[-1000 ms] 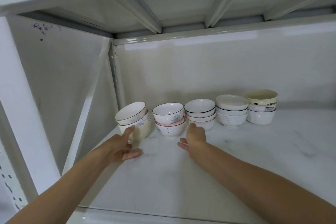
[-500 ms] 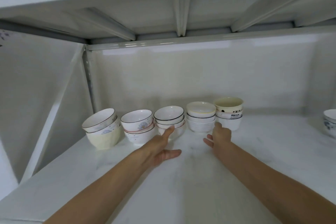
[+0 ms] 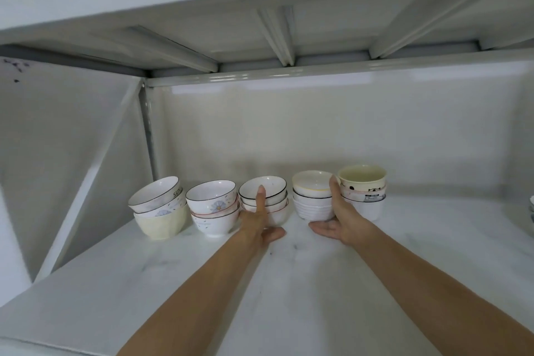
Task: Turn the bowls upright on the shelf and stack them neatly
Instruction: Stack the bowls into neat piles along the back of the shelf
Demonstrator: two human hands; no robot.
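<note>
Nearest on the shelf [image 3: 289,283], both forearms reach toward the row of bowls. The left hand [image 3: 261,222] lies with fingers straight and spread, forefinger raised against the third stack [image 3: 264,201], thumb on the shelf. The right hand [image 3: 336,220] is likewise spread, thumb up between the fourth stack [image 3: 312,199] and the fifth stack [image 3: 364,191], palm facing left; contact cannot be confirmed.

Five stacks stand in one row near the back wall [image 3: 318,130], each of roughly three bowls, nested, openings upward. Left of the third stack: the second stack [image 3: 213,211], then the first stack [image 3: 159,208], whose upper bowls tilt leftward.
</note>
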